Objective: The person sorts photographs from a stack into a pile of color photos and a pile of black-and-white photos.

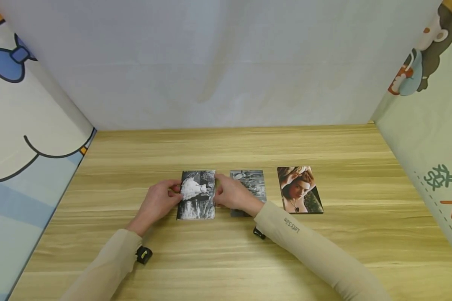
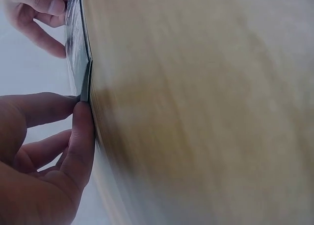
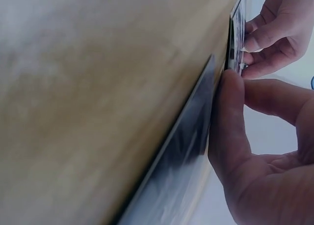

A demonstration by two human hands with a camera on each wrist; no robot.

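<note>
A black-and-white photo card (image 1: 196, 205), with a figure in a white dress lying sideways across it, is on the wooden table between both hands. My left hand (image 1: 160, 197) pinches its left edge between thumb and fingertips. In the left wrist view a thin piece of the card's edge (image 2: 86, 83) angles up at those fingertips. At the opposite edge, my right hand (image 1: 233, 192) pinches the card with thumb and forefinger. The right hand and wrist partly cover a second black-and-white photo card (image 1: 255, 184) lying just to the right.
Farther right lies a colour portrait card (image 1: 299, 192) with visible thickness at its edge. The wooden table (image 1: 211, 259) meets a pale back sheet (image 1: 226, 83). Printed cartoon panels stand at the left (image 1: 30, 125) and right (image 1: 425, 146).
</note>
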